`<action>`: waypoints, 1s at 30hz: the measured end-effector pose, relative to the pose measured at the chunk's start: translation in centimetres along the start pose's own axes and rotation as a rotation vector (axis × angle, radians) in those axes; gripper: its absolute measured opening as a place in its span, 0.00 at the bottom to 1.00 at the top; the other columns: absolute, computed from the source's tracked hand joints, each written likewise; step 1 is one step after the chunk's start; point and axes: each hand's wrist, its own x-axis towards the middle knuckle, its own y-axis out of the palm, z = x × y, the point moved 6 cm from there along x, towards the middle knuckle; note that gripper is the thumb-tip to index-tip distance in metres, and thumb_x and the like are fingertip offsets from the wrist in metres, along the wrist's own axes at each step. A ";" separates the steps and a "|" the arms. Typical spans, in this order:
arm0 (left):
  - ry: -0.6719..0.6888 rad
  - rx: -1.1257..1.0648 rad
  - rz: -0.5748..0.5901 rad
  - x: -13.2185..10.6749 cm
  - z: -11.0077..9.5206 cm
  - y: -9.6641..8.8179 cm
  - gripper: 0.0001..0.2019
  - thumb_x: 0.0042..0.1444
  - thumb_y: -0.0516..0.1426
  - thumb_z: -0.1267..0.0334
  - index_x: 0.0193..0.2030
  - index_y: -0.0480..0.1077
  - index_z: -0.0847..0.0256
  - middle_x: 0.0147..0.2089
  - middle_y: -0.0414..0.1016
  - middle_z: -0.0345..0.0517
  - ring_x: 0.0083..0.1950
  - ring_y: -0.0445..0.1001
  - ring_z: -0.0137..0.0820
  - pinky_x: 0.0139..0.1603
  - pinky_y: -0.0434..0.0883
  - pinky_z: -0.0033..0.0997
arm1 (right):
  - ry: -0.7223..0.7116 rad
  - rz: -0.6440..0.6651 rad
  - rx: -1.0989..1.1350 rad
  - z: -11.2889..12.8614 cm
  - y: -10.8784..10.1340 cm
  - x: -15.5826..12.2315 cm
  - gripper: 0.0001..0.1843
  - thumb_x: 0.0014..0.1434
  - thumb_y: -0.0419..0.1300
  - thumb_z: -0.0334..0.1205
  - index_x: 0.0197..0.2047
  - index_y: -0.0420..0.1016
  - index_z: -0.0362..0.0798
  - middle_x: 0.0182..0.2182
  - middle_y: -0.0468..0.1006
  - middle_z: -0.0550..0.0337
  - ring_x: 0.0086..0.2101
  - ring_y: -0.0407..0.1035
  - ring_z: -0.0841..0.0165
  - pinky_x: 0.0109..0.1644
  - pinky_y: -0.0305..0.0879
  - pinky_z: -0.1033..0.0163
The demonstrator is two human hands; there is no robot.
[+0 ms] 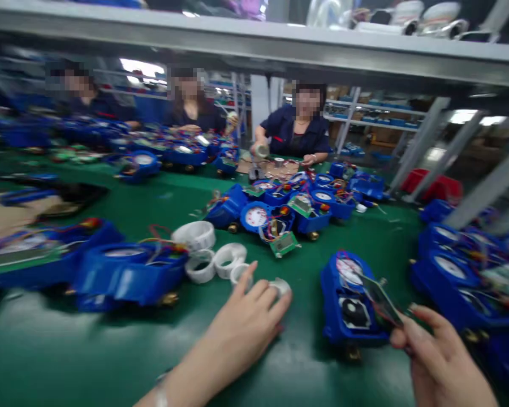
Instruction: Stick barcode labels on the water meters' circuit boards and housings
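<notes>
My left hand [254,311] reaches over a group of small white rolls, with its fingers apart. Its index finger overlaps one small roll [238,275], and the other fingertips are at another white roll [281,286]; whether they touch is unclear. Between thumb and fingers, my right hand [439,350] pinches the edge of a green circuit board [379,298]. That board is tilted above the right side of an open blue housing [333,308], which has a round white disc and a black round part inside. Motion blurs the finer details.
Larger white rolls [194,234] stand beside blue housings [129,274] at left. More blue housings with wires and boards [275,212] cluster ahead, and others [453,271] line the right. A metal shelf [254,42] crosses overhead. Several co-workers [299,130] sit across the green table [246,370].
</notes>
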 end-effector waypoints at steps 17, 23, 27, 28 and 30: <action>0.039 -0.600 -0.213 12.4 -5.0 -0.1 0.38 0.59 0.59 0.57 0.72 0.43 0.49 0.73 0.58 0.53 0.73 0.55 0.50 0.69 0.59 0.66 | 0.427 0.216 0.669 1.8 4.3 0.2 0.28 0.43 0.78 0.48 0.40 0.73 0.41 0.34 0.85 0.44 0.19 0.63 0.80 0.24 0.52 0.73; 0.057 -0.607 -0.307 12.6 -5.2 -0.5 0.30 0.57 0.56 0.65 0.66 0.52 0.50 0.65 0.67 0.50 0.69 0.60 0.47 0.65 0.63 0.60 | 0.293 0.426 0.717 1.2 4.9 1.1 0.14 0.61 0.66 0.45 0.44 0.74 0.45 0.37 0.84 0.48 0.20 0.64 0.80 0.26 0.53 0.73; 0.034 -0.640 -0.339 12.4 -5.1 0.2 0.30 0.56 0.56 0.66 0.65 0.55 0.49 0.64 0.66 0.47 0.68 0.61 0.43 0.66 0.62 0.53 | 0.215 0.503 0.709 0.6 5.1 1.3 0.10 0.66 0.60 0.46 0.45 0.71 0.49 0.39 0.85 0.47 0.18 0.63 0.81 0.23 0.50 0.74; 0.025 -0.647 -0.343 12.3 -5.1 0.5 0.30 0.55 0.56 0.66 0.65 0.55 0.49 0.64 0.66 0.47 0.68 0.60 0.43 0.66 0.61 0.52 | 0.204 0.517 0.706 0.5 5.1 1.3 0.10 0.66 0.60 0.46 0.45 0.71 0.49 0.40 0.85 0.47 0.17 0.63 0.81 0.22 0.49 0.74; 0.009 -0.655 -0.348 12.2 -5.2 0.9 0.31 0.54 0.57 0.66 0.65 0.56 0.49 0.65 0.64 0.45 0.68 0.60 0.42 0.67 0.59 0.50 | 0.190 0.521 0.702 0.3 5.2 1.2 0.10 0.65 0.60 0.46 0.45 0.70 0.50 0.40 0.84 0.49 0.16 0.63 0.81 0.19 0.48 0.74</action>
